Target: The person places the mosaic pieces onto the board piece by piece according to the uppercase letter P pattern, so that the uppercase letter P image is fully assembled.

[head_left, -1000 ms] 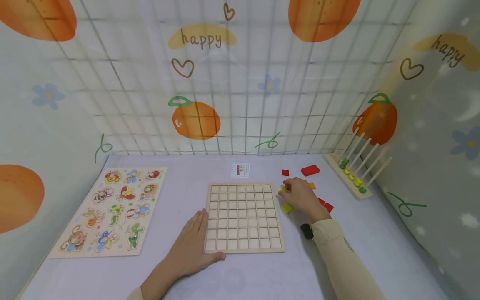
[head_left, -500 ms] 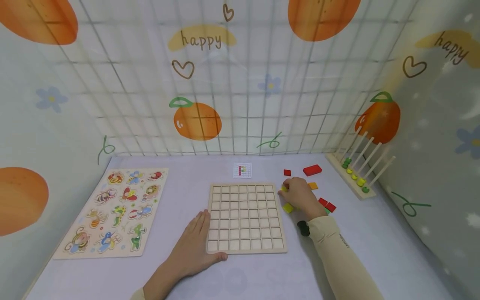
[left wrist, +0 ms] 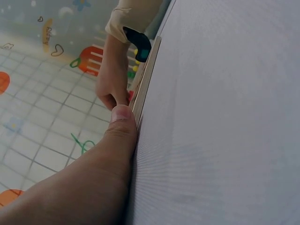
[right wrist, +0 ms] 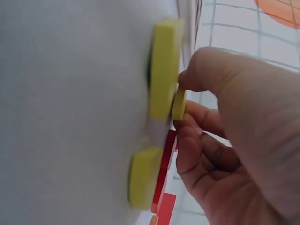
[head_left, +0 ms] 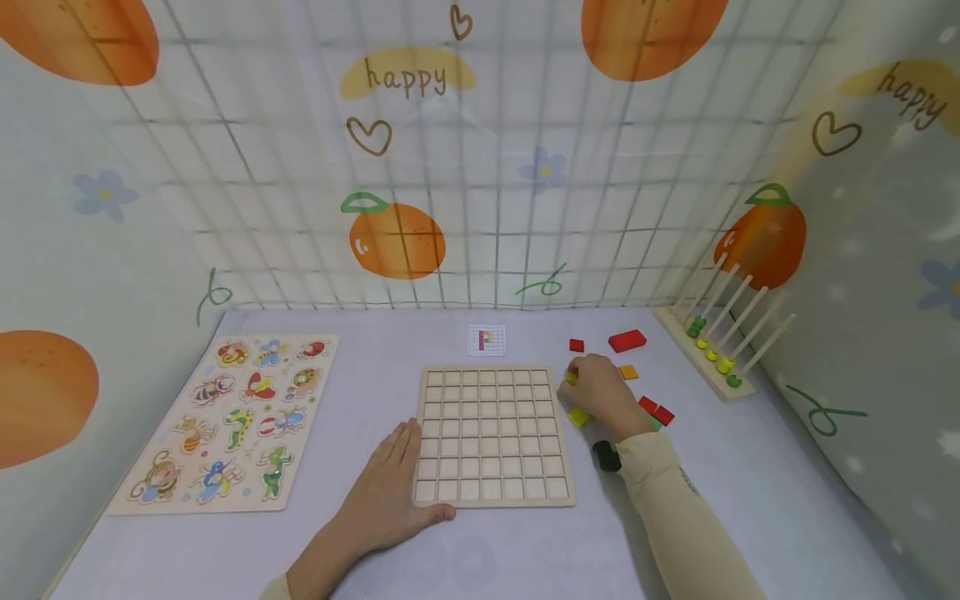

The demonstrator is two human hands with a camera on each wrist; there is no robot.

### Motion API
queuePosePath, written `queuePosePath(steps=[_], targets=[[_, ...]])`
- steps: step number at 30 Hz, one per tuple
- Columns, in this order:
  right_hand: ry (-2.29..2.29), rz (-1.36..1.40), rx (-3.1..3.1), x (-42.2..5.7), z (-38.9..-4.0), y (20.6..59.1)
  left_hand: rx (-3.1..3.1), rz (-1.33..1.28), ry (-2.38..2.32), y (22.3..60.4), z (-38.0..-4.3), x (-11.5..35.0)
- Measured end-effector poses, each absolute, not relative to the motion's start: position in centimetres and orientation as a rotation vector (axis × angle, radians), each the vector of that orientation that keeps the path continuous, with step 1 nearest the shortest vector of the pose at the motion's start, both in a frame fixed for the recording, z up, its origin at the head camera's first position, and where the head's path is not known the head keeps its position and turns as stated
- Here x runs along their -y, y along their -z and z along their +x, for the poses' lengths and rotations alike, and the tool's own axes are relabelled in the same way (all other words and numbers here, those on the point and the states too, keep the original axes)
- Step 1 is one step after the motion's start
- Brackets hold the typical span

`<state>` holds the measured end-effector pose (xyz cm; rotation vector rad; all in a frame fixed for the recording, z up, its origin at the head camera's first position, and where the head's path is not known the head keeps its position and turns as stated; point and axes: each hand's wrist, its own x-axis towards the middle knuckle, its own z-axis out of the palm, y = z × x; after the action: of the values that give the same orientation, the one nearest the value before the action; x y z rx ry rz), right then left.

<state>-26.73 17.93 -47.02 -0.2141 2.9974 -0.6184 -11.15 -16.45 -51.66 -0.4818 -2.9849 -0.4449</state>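
A square wooden grid board [head_left: 491, 437] lies on the table. My left hand [head_left: 386, 483] rests flat along its left edge, fingers straight, thumb at the near corner. Right of the board, my right hand [head_left: 600, 396] is low over the loose tiles. In the right wrist view its thumb and fingers pinch a small yellow tile [right wrist: 179, 104]. Close by lie a longer yellow block [right wrist: 164, 70] and another yellow block [right wrist: 145, 178]. Behind the board lies a small card [head_left: 486, 340] with a coloured grid pattern.
Around the right hand are a red tile [head_left: 577, 345], a thicker red block [head_left: 627, 340], an orange tile [head_left: 628, 372], red tiles [head_left: 657, 410] and a green piece [head_left: 656, 423]. A peg rack with beads [head_left: 712, 358] stands far right; an insect puzzle board [head_left: 217, 417] lies left.
The right hand has lowered its fingertips slightly among the yellow pieces. The left hand keeps its place on the board, and the head view has shifted a little.
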Motion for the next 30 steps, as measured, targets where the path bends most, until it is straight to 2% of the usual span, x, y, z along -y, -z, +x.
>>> queuePosePath(steps=[15, 30], targets=[[0.691, -0.338, -3.047, -17.8, -26.5, 46.8, 3.004, -0.457, 0.459, 51.5, -11.2, 16.2], [0.681, -0.451, -2.985, -15.5, -25.8, 45.7, 3.019, -0.451, 0.453, 51.4, -11.1, 16.2]])
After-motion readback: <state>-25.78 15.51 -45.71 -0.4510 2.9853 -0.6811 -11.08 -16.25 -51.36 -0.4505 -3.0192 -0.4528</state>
